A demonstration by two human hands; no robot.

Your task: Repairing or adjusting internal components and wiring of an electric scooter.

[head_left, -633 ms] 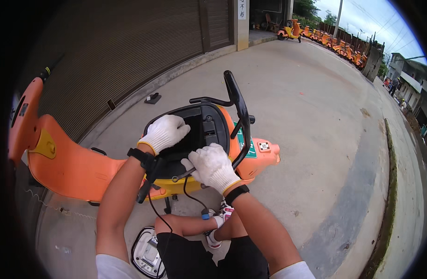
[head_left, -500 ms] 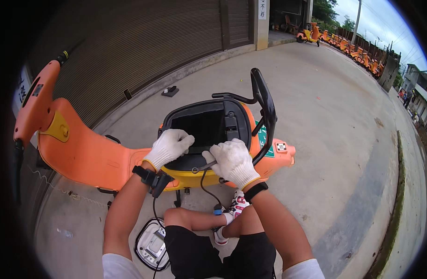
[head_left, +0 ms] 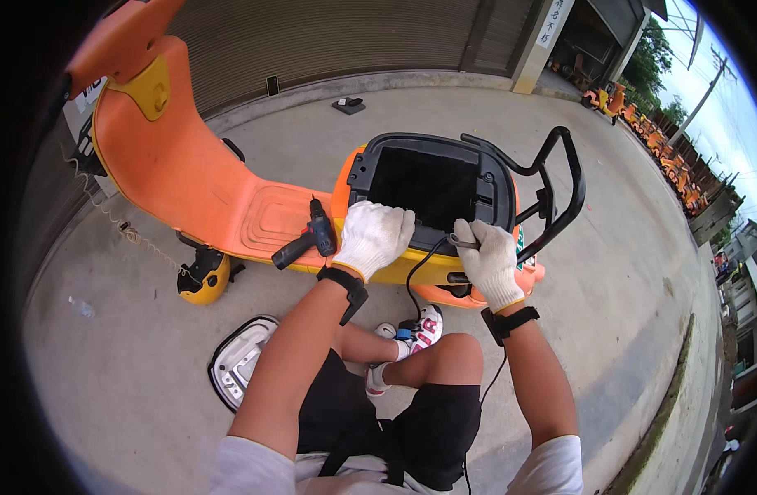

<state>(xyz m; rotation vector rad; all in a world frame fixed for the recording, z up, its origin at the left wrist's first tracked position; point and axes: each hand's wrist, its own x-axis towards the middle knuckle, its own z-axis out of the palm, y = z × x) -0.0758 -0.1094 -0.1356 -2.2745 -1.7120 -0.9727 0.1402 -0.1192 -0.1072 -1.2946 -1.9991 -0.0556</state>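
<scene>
An orange-and-yellow scooter (head_left: 148,165) stands side-on before me, its black-rimmed storage compartment (head_left: 424,181) open. My left hand (head_left: 374,235), in a white glove, is curled at the compartment's near-left rim; what its fingertips hold, if anything, I cannot make out. My gloved right hand (head_left: 490,268) grips a metal wrench (head_left: 465,242) at the near-right rim. Left of my left hand, a dark cordless drill (head_left: 317,227) lies on the footboard. A black cable (head_left: 410,285) hangs from the rim toward a blue connector (head_left: 404,333) beside my shoe.
A white panel (head_left: 234,363) lies at my left knee, a yellow helmet (head_left: 201,285) under the footboard. A black handrail (head_left: 568,206) rises at the compartment's right. Beyond are a roller shutter (head_left: 345,41), parked scooters (head_left: 651,140) and a gutter edge (head_left: 675,396).
My view has turned, shifting the scooter and both hands rightward in the picture and bringing the drill and helmet into sight. The right hand still grips the wrench at the rim.
</scene>
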